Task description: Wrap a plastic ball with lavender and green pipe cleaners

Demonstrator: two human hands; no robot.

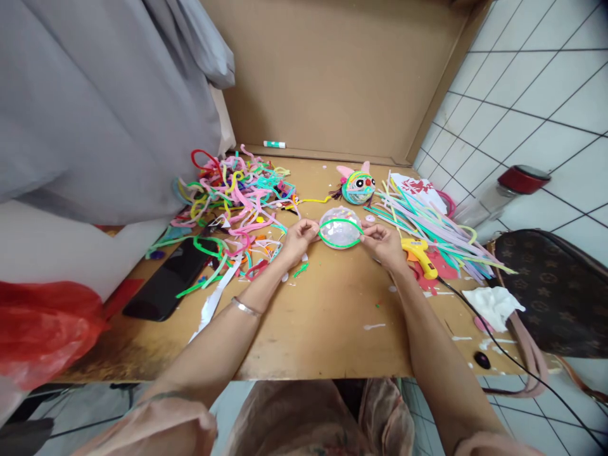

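A clear round plastic piece lies between my hands near the table's middle, with a green pipe-cleaner loop across it. My left hand pinches the loop's left end with thumb and forefinger. At the loop's right end, my right hand pinches it the same way. Behind them sits a finished-looking ball figure with pink ears and two googly eyes. A yellow glue gun lies just right of my right hand.
Tangled pipe cleaners heap at the left beside a black phone. Straight pipe cleaners lie at the right, near a brown bag and a red-lidded bottle. A black cord crosses the right corner. A glue stick lies at the back.
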